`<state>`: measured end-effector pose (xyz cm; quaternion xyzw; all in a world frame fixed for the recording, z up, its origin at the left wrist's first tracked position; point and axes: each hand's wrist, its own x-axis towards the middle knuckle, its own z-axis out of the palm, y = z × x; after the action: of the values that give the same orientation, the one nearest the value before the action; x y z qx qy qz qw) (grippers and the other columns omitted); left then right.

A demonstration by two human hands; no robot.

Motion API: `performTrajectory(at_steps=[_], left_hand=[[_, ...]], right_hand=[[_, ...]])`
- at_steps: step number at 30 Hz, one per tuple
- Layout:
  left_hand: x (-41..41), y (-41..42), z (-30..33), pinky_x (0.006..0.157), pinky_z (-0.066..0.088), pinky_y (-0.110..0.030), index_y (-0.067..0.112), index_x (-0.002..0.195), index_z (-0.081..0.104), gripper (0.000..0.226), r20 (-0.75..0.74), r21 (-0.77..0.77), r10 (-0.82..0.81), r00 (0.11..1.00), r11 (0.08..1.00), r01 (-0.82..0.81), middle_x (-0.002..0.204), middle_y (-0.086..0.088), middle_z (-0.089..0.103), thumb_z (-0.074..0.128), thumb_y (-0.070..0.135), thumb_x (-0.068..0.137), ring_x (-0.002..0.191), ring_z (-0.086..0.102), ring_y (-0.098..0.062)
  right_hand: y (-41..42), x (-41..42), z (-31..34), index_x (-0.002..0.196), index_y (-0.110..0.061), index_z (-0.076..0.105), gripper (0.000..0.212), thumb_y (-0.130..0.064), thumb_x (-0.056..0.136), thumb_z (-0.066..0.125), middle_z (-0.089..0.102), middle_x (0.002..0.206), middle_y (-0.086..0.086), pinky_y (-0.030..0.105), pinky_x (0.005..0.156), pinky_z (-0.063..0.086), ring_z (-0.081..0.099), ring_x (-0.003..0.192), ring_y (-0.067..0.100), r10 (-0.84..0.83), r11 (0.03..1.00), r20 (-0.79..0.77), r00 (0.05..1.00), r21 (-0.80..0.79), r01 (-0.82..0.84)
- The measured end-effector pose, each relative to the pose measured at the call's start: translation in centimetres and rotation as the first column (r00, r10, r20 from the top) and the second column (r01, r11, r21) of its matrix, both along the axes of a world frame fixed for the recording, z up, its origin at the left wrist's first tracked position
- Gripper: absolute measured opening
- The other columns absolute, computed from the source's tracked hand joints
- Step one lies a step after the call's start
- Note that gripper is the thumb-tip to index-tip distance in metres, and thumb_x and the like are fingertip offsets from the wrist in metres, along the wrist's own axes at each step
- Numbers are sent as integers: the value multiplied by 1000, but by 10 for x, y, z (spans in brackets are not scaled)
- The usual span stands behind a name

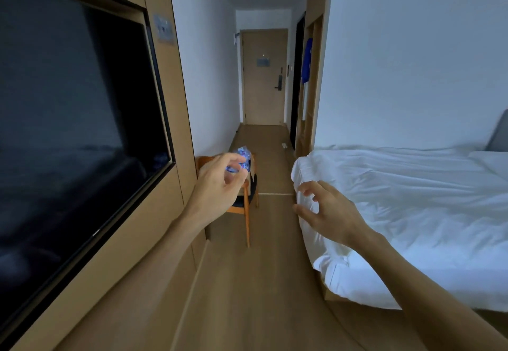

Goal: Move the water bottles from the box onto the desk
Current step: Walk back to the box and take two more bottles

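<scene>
My chair (245, 207) is orange wood, the bottles (242, 158) blue-labelled, bed (412, 199) white, TV (74, 119) black, floor (261, 282) tan.

The TV (68, 119) is glossy black glass, dimly mirroring the room. Its surround (165, 81) is matt pale wood panel, smooth. The floor (247, 295) is wood-look board with a soft sheen. The chair (246, 213) has an orange-brown wooden frame and a dark seat. The bottles (243, 158) sit in shiny, crinkled clear plastic with blue print. The bed (412, 199) wears white cloth, creased and matt. The door (264, 75) is smooth pale wood with dark metal hardware. The walls (398, 62) are matt white.
</scene>
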<state>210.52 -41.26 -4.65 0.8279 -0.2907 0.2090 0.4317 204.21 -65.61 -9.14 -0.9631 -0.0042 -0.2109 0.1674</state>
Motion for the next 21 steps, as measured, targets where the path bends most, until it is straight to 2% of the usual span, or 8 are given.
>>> performTrajectory(at_steps=[6, 11, 16, 21], left_hand=[[122, -57, -21, 65, 45, -7, 19, 116, 61, 22, -19, -11, 12, 1000, 1000, -12, 102, 8, 63, 58, 23, 94, 83, 60, -3], [227, -108, -18, 63, 48, -10, 24, 117, 59, 22, -69, -17, 55, 996, 998, -57, 106, 11, 61, 57, 25, 95, 90, 59, 0], [314, -139, -16, 64, 45, -7, 23, 116, 60, 21, -85, -23, 85, 993, 996, -88, 100, 15, 61, 57, 25, 95, 89, 56, 6], [407, -161, -26, 66, 42, -4, 24, 116, 60, 22, -124, -43, 135, 983, 989, -141, 103, 13, 63, 55, 28, 95, 90, 57, 5]], right_hand=[[-59, 126, -18, 124, -28, 49, 41, -51, 91, 55, 56, 120, -10, 35, 83, 54, 56, 104, 11, 10, 1000, 6, 1000, 12, -10], [-101, 238, -10, 124, -24, 48, 40, -47, 92, 55, 55, 122, -6, 34, 84, 51, 55, 105, 14, 74, 997, -22, 997, 31, -74], [-131, 338, -2, 125, -29, 45, 40, -50, 92, 55, 53, 126, -8, 36, 87, 53, 54, 106, 12, 119, 992, -46, 992, 42, -117], [-163, 431, -14, 116, -33, 45, 31, -49, 91, 55, 53, 117, -10, 34, 84, 53, 52, 98, 9, 163, 986, -42, 986, 34, -162]])
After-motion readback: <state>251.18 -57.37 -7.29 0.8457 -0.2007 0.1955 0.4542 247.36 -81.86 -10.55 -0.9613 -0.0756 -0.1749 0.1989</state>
